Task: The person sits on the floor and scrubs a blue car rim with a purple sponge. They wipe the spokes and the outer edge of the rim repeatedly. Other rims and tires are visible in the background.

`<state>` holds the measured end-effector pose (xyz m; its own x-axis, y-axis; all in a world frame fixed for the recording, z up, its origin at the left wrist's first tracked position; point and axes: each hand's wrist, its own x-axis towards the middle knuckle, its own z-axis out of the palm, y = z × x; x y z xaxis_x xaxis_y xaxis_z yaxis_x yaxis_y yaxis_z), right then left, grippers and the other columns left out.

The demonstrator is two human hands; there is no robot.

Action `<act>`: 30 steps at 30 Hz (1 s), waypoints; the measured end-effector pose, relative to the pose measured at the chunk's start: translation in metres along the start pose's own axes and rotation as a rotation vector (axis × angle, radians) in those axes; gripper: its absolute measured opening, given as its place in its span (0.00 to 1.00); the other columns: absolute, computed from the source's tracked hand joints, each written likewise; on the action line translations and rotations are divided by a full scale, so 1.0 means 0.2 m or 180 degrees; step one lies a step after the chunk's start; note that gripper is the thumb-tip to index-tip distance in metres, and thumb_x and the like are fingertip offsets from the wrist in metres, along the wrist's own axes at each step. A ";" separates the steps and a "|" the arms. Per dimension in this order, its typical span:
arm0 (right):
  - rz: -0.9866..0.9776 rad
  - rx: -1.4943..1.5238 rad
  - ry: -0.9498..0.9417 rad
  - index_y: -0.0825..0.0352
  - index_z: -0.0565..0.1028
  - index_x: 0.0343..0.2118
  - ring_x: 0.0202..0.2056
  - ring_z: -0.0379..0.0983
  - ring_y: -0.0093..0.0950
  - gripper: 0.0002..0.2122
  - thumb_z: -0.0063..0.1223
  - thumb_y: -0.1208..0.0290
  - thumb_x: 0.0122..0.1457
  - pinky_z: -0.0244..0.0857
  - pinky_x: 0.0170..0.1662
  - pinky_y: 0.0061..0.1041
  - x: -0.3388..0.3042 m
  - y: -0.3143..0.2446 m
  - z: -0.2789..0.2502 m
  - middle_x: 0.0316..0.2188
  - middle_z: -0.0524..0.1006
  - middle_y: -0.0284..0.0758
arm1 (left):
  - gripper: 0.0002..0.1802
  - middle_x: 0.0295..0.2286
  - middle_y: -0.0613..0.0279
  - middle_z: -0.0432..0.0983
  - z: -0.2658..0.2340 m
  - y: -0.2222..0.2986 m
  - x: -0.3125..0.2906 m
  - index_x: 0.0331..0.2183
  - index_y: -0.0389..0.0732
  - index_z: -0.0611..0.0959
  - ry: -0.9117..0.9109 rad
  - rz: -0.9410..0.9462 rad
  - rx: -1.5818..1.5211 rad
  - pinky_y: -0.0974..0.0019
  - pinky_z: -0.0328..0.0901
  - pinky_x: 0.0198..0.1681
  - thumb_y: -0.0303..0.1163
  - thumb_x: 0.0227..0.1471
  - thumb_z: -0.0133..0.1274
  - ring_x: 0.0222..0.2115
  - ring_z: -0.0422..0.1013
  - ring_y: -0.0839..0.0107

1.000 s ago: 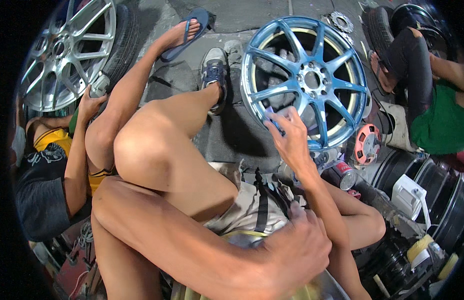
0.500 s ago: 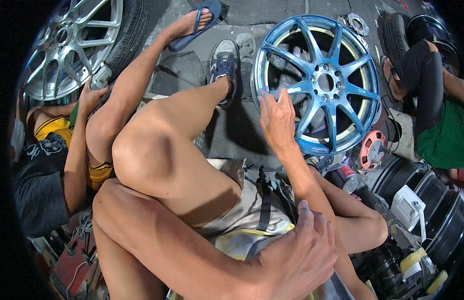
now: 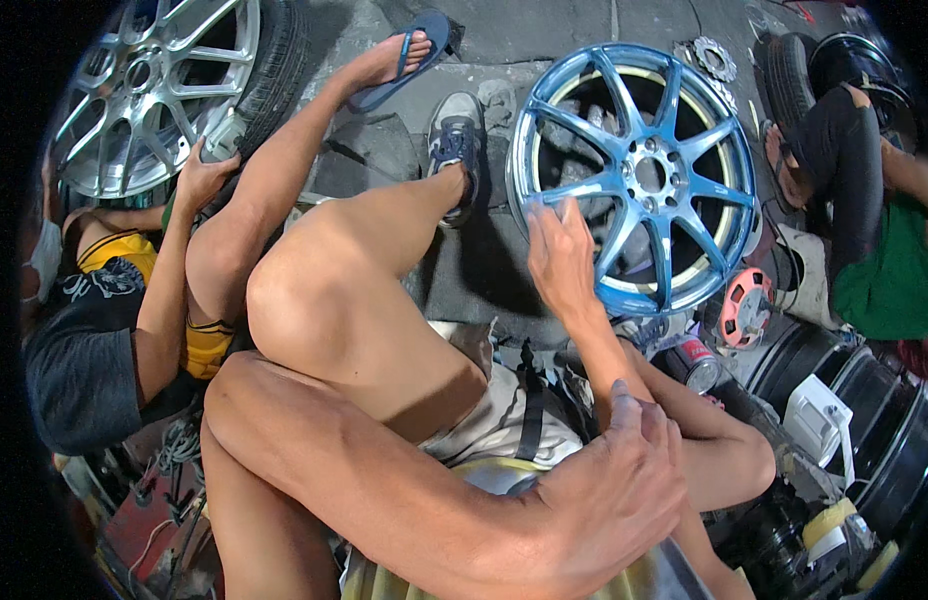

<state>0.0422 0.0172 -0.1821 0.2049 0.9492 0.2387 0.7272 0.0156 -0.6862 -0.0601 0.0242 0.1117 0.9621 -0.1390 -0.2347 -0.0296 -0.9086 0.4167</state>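
Observation:
A blue multi-spoke wheel rim [image 3: 656, 260] lies face up in front of me, with a pale inner ring behind its spokes. My right hand [image 3: 564, 255] reaches to its near left edge, fingers bent and close together where a spoke meets the outer lip. The fingertips look bluish and slightly blurred; whether something small sits beneath them is hidden. My left hand [image 3: 619, 475] comes across from the left and is closed over my right forearm, thumb uppermost.
At upper left another person's hand [image 3: 204, 180] holds a grey block against a silver wheel [image 3: 134, 120]. A third person sits at right. Near the blue rim lie a red-orange disc [image 3: 746, 307], a can [image 3: 692, 362], black wheels [image 3: 834, 385] and a white box [image 3: 817, 415].
My right hand has shifted slightly down and right along the rim's edge. The view has moved a little. At left, the other person's hand and block have moved slightly right.

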 end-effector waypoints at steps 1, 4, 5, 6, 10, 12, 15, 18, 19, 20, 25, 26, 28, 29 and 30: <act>0.0092 -0.0001 0.0006 0.74 0.77 0.38 0.32 0.72 0.50 0.07 0.52 0.80 0.58 0.66 0.35 0.44 0.03 0.00 0.02 0.31 0.70 0.50 | 0.16 0.34 0.54 0.80 0.01 0.01 0.00 0.32 0.34 0.87 0.0048 -0.0039 0.0051 0.66 0.62 0.39 0.37 0.49 0.54 0.34 0.72 0.67; 0.0057 -0.0107 0.0103 0.74 0.77 0.38 0.31 0.71 0.50 0.06 0.53 0.80 0.58 0.65 0.34 0.43 0.05 -0.01 0.05 0.30 0.70 0.50 | 0.16 0.33 0.53 0.77 0.02 0.04 0.02 0.32 0.33 0.86 0.0071 -0.0158 -0.0048 0.64 0.62 0.40 0.36 0.49 0.52 0.34 0.70 0.66; 0.0044 -0.0094 0.0059 0.74 0.77 0.38 0.31 0.71 0.50 0.06 0.53 0.80 0.58 0.65 0.34 0.44 0.04 0.00 0.03 0.30 0.70 0.50 | 0.16 0.31 0.53 0.76 0.03 0.04 0.03 0.31 0.33 0.86 0.0175 -0.0241 -0.0113 0.63 0.63 0.41 0.35 0.48 0.51 0.34 0.70 0.65; 0.0031 -0.0081 0.0014 0.74 0.77 0.37 0.31 0.71 0.49 0.06 0.53 0.80 0.58 0.65 0.34 0.44 0.00 -0.01 -0.01 0.31 0.70 0.50 | 0.15 0.28 0.56 0.73 0.08 0.04 0.04 0.27 0.33 0.86 0.0471 -0.0387 -0.0176 0.62 0.63 0.42 0.35 0.44 0.52 0.32 0.69 0.65; -0.0126 -0.0443 -0.0036 0.74 0.77 0.37 0.32 0.70 0.50 0.06 0.53 0.79 0.58 0.66 0.35 0.44 0.05 0.01 0.02 0.31 0.70 0.50 | 0.14 0.25 0.58 0.73 0.06 0.01 0.05 0.25 0.34 0.86 0.0555 -0.0257 -0.0057 0.63 0.63 0.43 0.34 0.42 0.53 0.32 0.69 0.64; -0.0052 -0.0507 -0.0035 0.74 0.77 0.37 0.33 0.71 0.50 0.07 0.53 0.79 0.57 0.66 0.36 0.44 0.05 0.02 0.02 0.31 0.70 0.50 | 0.14 0.26 0.57 0.74 0.08 0.01 0.06 0.25 0.33 0.86 0.0598 -0.0206 -0.0176 0.63 0.63 0.43 0.34 0.42 0.53 0.32 0.70 0.64; -0.0241 -0.0300 -0.0197 0.74 0.78 0.38 0.34 0.71 0.50 0.07 0.53 0.79 0.58 0.66 0.37 0.44 -0.01 -0.02 0.05 0.32 0.70 0.51 | 0.14 0.27 0.56 0.75 0.13 0.01 0.06 0.25 0.33 0.86 0.0619 -0.0474 -0.0330 0.63 0.63 0.43 0.34 0.43 0.53 0.32 0.70 0.63; 0.0059 -0.0411 -0.0171 0.74 0.78 0.38 0.35 0.72 0.50 0.07 0.53 0.79 0.58 0.66 0.38 0.45 0.01 -0.02 -0.05 0.32 0.71 0.51 | 0.14 0.28 0.55 0.75 0.10 0.02 0.04 0.25 0.34 0.86 0.0688 -0.0318 -0.0307 0.63 0.63 0.43 0.34 0.44 0.52 0.33 0.70 0.63; 0.0282 -0.0309 -0.0174 0.73 0.78 0.38 0.35 0.72 0.50 0.07 0.53 0.79 0.58 0.66 0.38 0.44 0.05 -0.04 -0.03 0.31 0.71 0.51 | 0.14 0.29 0.55 0.75 0.09 0.03 0.05 0.25 0.34 0.86 0.0664 -0.0319 -0.0324 0.63 0.63 0.44 0.34 0.44 0.52 0.33 0.70 0.63; 0.0504 -0.0207 -0.0179 0.73 0.78 0.38 0.34 0.72 0.50 0.07 0.53 0.80 0.58 0.66 0.38 0.44 0.07 -0.05 -0.03 0.31 0.71 0.51 | 0.14 0.29 0.55 0.76 0.10 0.04 0.06 0.25 0.34 0.86 0.0623 -0.0330 -0.0390 0.63 0.63 0.44 0.34 0.45 0.52 0.33 0.70 0.62; 0.0529 0.0158 0.0025 0.73 0.78 0.38 0.32 0.71 0.51 0.07 0.52 0.78 0.59 0.64 0.35 0.42 -0.03 -0.06 -0.02 0.31 0.71 0.51 | 0.14 0.30 0.54 0.76 0.13 0.05 0.07 0.26 0.34 0.86 0.0763 -0.0403 -0.0346 0.62 0.63 0.44 0.34 0.45 0.52 0.34 0.70 0.62; 0.0469 0.0072 0.0041 0.73 0.78 0.38 0.33 0.71 0.51 0.07 0.52 0.78 0.59 0.65 0.36 0.42 -0.02 -0.03 -0.01 0.31 0.71 0.51 | 0.14 0.30 0.54 0.76 0.14 0.05 0.07 0.26 0.34 0.86 0.0813 -0.0374 -0.0289 0.62 0.63 0.44 0.34 0.46 0.52 0.35 0.70 0.62; 0.0342 -0.0087 0.0024 0.72 0.78 0.39 0.33 0.71 0.50 0.07 0.52 0.79 0.59 0.65 0.37 0.42 0.04 -0.04 0.01 0.31 0.71 0.50 | 0.14 0.31 0.53 0.76 0.14 0.04 0.06 0.26 0.34 0.86 0.0874 -0.0325 -0.0232 0.61 0.63 0.45 0.34 0.46 0.51 0.35 0.71 0.61; 0.0468 -0.0222 -0.0013 0.72 0.78 0.39 0.33 0.71 0.50 0.07 0.53 0.79 0.58 0.65 0.36 0.42 0.06 -0.06 0.02 0.30 0.70 0.49 | 0.14 0.31 0.53 0.77 0.15 0.04 0.06 0.26 0.34 0.86 0.0910 -0.0307 -0.0221 0.61 0.63 0.45 0.34 0.46 0.51 0.35 0.71 0.61; 0.0340 -0.0079 0.0080 0.73 0.77 0.37 0.32 0.71 0.51 0.05 0.52 0.79 0.58 0.65 0.36 0.43 0.04 -0.06 0.02 0.29 0.69 0.50 | 0.14 0.31 0.53 0.77 0.15 0.03 0.06 0.27 0.34 0.86 0.0957 -0.0303 -0.0177 0.61 0.63 0.45 0.35 0.46 0.51 0.35 0.71 0.61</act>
<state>0.0329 0.0261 -0.1742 0.2983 0.9369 0.1825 0.7163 -0.0933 -0.6915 -0.0561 0.0048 0.0851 0.9971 0.0757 -0.0084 0.0713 -0.8879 0.4545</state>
